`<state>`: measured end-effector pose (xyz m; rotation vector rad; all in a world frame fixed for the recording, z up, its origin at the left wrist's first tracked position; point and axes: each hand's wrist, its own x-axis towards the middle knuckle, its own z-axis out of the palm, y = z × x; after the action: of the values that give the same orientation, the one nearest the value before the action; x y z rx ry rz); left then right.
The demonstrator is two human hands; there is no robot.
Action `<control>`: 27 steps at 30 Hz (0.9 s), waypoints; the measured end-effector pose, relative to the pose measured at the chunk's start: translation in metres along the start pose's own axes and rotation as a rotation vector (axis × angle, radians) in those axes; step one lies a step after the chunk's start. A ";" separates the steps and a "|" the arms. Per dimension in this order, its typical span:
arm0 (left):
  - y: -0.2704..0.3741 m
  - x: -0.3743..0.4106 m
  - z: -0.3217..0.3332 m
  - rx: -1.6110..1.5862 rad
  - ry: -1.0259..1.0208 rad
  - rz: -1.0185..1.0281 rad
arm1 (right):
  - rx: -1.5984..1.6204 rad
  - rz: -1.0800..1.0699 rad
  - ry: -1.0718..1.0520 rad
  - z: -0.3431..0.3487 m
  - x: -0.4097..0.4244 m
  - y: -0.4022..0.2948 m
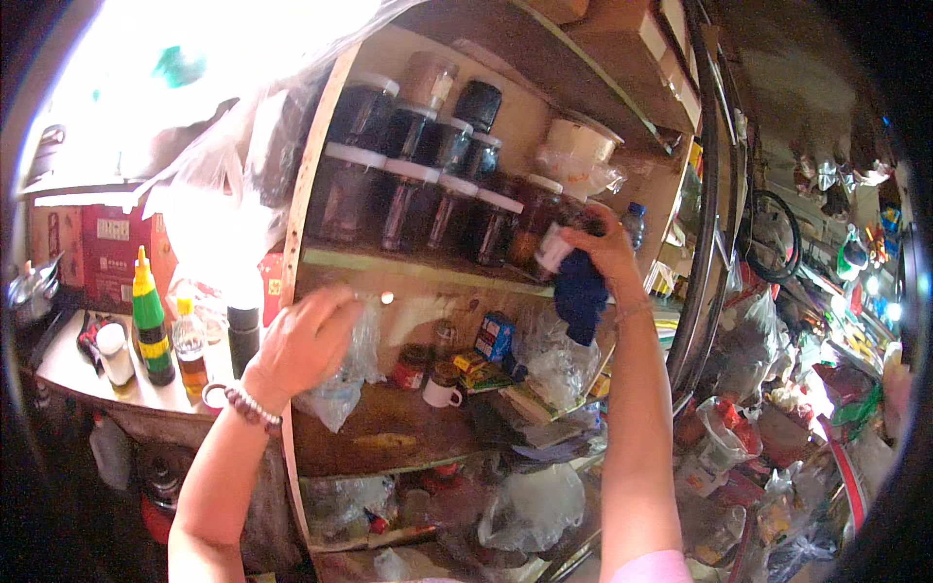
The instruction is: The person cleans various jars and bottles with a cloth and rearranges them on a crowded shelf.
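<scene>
My right hand (609,248) reaches to the right part of a wooden shelf, its fingers around a jar with a pale label (555,249). A dark blue cloth (581,295) hangs below that hand. Dark-filled jars with white lids (415,171) stand in stacked rows to the left of it. A larger jar with a pale lid (538,211) stands just behind the held one. My left hand (313,339), blurred, hovers before the shelf's left upright, fingers partly curled, nothing visible in it. Its palm side is hidden.
A white mug (439,393) and a blue box (494,337) are on the shelf below. Clear plastic bags (536,503) lie lower down. At left, a green squeeze bottle with a yellow cap (151,328) and an oil-like bottle (191,350) stand on a side table (65,364).
</scene>
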<state>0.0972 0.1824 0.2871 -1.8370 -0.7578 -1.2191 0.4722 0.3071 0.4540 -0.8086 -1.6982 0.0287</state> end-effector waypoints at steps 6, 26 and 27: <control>0.004 0.000 0.008 0.036 0.075 -0.031 | 0.010 0.125 -0.224 0.022 0.037 0.039; 0.006 0.002 0.013 0.015 0.074 -0.003 | -0.603 -0.210 0.077 0.025 -0.007 0.018; 0.008 0.003 0.014 0.009 0.068 -0.003 | -0.505 -0.217 0.179 0.016 -0.022 0.005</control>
<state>0.1105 0.1904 0.2842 -1.7790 -0.7271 -1.2711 0.4621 0.3059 0.4286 -0.9552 -1.6304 -0.6251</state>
